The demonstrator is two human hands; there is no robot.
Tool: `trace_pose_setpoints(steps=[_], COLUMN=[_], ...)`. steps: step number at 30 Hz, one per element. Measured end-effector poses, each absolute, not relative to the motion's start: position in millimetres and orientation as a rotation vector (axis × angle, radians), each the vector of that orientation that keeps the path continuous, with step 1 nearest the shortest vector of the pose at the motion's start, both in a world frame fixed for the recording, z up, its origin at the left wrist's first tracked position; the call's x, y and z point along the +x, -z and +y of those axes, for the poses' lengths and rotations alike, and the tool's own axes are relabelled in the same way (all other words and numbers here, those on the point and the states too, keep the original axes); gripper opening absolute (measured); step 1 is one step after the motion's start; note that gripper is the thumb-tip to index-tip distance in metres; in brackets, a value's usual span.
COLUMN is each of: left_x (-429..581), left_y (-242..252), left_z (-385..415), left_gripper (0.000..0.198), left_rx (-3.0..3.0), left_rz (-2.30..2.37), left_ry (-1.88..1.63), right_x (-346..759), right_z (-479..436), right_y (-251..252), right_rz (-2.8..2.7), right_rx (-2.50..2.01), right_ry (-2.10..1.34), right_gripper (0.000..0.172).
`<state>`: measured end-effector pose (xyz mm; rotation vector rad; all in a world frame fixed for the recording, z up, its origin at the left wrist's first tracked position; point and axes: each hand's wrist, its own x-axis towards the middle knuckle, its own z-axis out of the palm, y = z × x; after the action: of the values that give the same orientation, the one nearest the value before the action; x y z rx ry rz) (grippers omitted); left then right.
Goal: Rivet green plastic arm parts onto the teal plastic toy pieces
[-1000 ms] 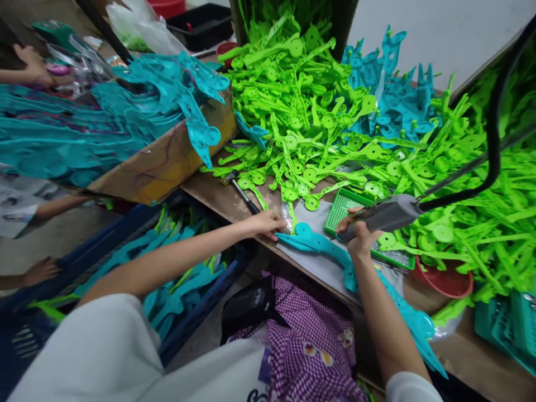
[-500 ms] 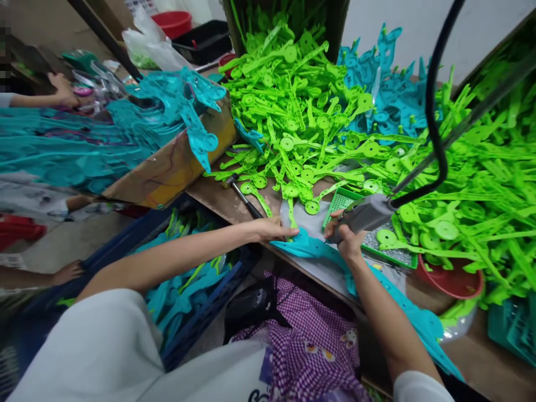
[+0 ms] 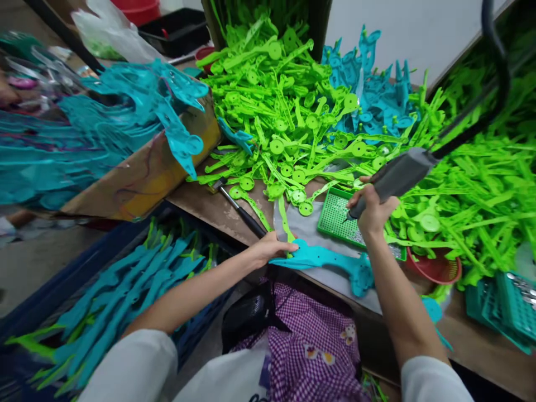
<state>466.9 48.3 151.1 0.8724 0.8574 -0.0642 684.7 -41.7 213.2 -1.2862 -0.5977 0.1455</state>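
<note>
My left hand [image 3: 272, 247] rests at the table's front edge with its fingers closed on the end of a long teal plastic part [image 3: 326, 258] lying on a grey cloth [image 3: 310, 229]. My right hand [image 3: 371, 209] grips a grey powered screwdriver [image 3: 400, 174] with a black cable, its tip over a small green tray [image 3: 335, 212] of screws. A black-handled hammer [image 3: 240, 209] lies just left of the cloth.
A big heap of bright green plastic parts [image 3: 293, 111] covers the table, with teal parts [image 3: 377, 95] behind. A cardboard box [image 3: 142, 173] of teal parts stands at left, a blue crate [image 3: 125, 290] of parts below, a red bowl [image 3: 435, 271] at right.
My right hand has lifted the screwdriver off the teal part and moved it up and right over the green tray. My left hand stays on the part's end.
</note>
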Motion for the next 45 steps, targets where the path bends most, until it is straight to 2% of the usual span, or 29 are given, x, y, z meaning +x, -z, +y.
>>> trace_pose_setpoints(steps=[7, 15, 20, 30, 37, 45], left_x=[469, 469, 467, 464, 467, 467], left_y=[-144, -144, -144, -137, -141, -145], left_z=[48, 40, 37, 38, 39, 39], left_gripper=[0.049, 0.043, 0.046, 0.048, 0.051, 0.051], left_rx=[0.816, 0.93, 0.926, 0.905, 0.903, 0.894], left_rz=[0.846, 0.837, 0.819, 0.776, 0.813, 0.829], left_ry=[0.056, -0.054, -0.081, -0.066, -0.063, -0.06], right_x=[707, 719, 721, 723, 719, 728], right_z=[-14, -1, -2, -4, -15, -5], right_y=[-187, -175, -170, -168, -186, -186], right_rz=[-0.611, -0.596, -0.586, -0.579, -0.55, -0.608], right_rx=[-1.283, -1.229, -1.234, -1.279, -1.209, -1.242], right_ry=[-0.045, -0.109, -0.092, -0.059, -0.009, 0.005], right_gripper=[0.034, 0.03, 0.031, 0.034, 0.041, 0.037])
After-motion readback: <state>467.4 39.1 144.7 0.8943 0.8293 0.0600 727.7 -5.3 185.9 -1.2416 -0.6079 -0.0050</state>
